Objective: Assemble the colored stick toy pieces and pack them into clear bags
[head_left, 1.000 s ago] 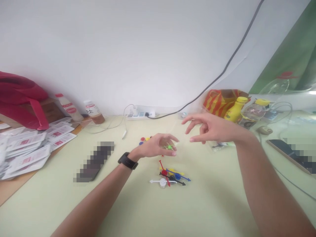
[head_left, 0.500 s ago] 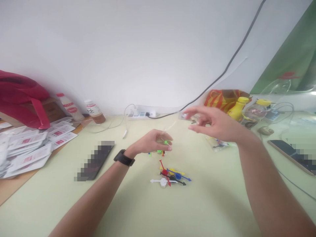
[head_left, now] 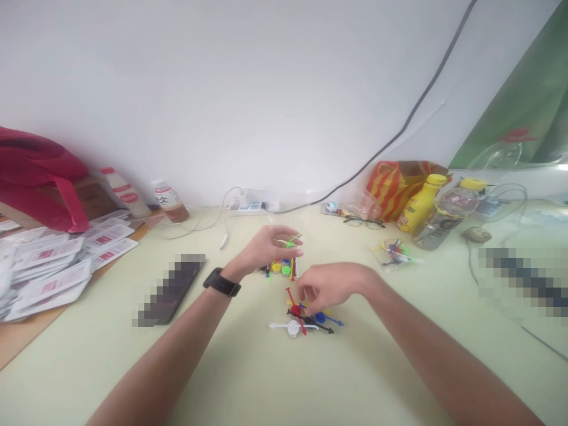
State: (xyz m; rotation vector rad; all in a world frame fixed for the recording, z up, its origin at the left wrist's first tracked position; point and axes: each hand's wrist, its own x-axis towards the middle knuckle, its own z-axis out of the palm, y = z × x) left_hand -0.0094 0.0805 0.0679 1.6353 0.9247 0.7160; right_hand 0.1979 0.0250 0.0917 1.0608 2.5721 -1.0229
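My left hand (head_left: 277, 245) pinches a green arrow spinner (head_left: 290, 242) between thumb and fingers. Below it, partly hidden, stands a group of small coloured spinners, with a yellow disc (head_left: 277, 268) and a green disc (head_left: 286, 270) showing. My right hand (head_left: 331, 287) reaches down over a loose pile of arrow spinners, its fingers curled together at the pile. In that pile lie a red spinner (head_left: 296, 310), a white spinner (head_left: 293, 328), a blue spinner (head_left: 320, 318), a black spinner (head_left: 326, 328) and a partly covered yellow one. What the right fingertips grip is hidden.
A dark phone (head_left: 171, 293) lies left. Stacked white packets (head_left: 48, 260), a red bag (head_left: 39, 171) and two bottles stand further left. To the right are a bag of small parts (head_left: 393, 254), glasses (head_left: 364, 222), a yellow bottle (head_left: 419, 204) and a striped bag (head_left: 386, 189).
My right hand has come down and left from above the table's right side to the spinner pile. The left hand has shifted slightly up, still holding the green spinner.
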